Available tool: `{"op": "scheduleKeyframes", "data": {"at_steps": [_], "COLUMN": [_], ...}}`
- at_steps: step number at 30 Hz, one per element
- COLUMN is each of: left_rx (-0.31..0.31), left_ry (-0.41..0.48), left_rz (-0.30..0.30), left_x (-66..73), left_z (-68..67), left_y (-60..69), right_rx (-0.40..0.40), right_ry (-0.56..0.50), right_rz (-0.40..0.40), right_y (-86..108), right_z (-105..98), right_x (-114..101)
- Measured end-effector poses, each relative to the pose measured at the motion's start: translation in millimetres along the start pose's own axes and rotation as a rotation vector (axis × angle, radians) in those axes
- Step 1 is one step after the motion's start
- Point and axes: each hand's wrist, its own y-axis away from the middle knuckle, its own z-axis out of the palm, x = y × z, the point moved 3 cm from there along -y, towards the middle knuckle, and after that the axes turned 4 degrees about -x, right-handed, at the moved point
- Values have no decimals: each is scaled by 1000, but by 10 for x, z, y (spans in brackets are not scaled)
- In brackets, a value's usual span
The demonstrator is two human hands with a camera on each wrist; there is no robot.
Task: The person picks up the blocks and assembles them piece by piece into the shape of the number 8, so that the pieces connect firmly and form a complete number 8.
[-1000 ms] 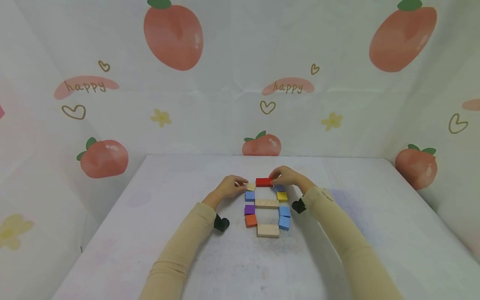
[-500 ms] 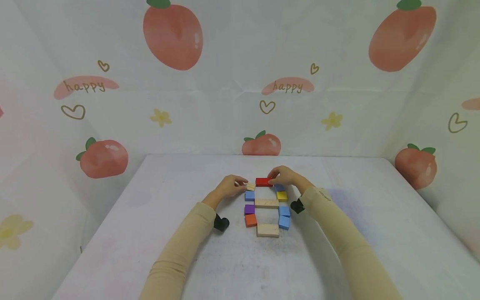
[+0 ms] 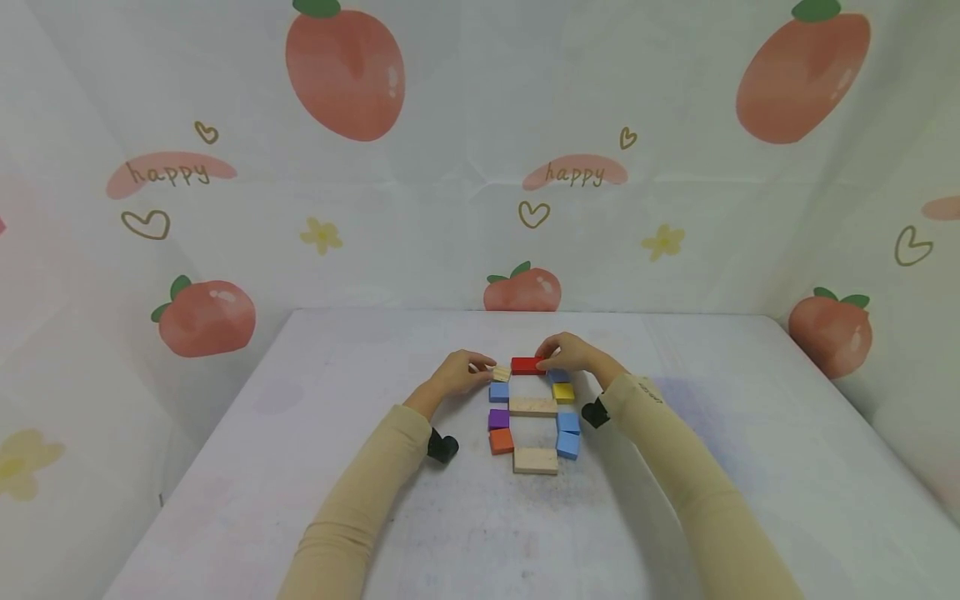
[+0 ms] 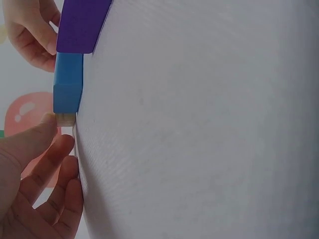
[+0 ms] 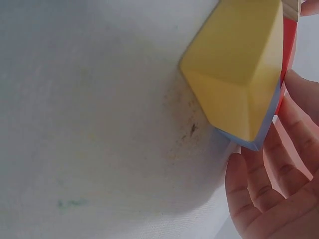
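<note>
In the head view, small coloured wooden blocks lie in a figure-eight outline. My right hand [image 3: 572,352] pinches the right end of the red block [image 3: 524,366] at the far end. The right wrist view shows its thumb and a finger at the red block [image 5: 287,47], partly hidden behind the yellow block [image 5: 234,59]. My left hand [image 3: 459,373] is at the plain wood block [image 3: 502,374] at the upper left. In the left wrist view, its thumb touches the plain wood block [image 4: 65,120], while the other fingers are loosely bent below it.
Left side: a blue block [image 3: 498,392], purple block [image 3: 498,419] and orange block [image 3: 501,442]. Right side: a yellow block [image 3: 563,393] and several blue blocks [image 3: 567,422]. Longer plain blocks form the middle bar [image 3: 533,407] and near bar [image 3: 536,461] on the white table [image 3: 300,500].
My right hand has shifted slightly left along the red block. Since half a second ago, the red block has moved slightly toward me. The left hand has stayed in place.
</note>
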Motion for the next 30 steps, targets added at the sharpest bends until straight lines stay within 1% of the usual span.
{"op": "scheduleKeyframes", "data": {"at_steps": [5,20,30], "left_rx": [-1,3,6], "left_ry": [1,-8,-8], "left_rz": [-10,15,7], "left_x": [-3,-6,-16], "left_z": [0,7,13], "left_y": [-1,-14,-17], "right_rx": [8,11,2], "right_ry": [-7,-2,-5], "right_rz": [-1,-6,-16], "right_y": [-13,-29,-20], "right_z": [9,8,-16], "right_x": [23,41,68]}}
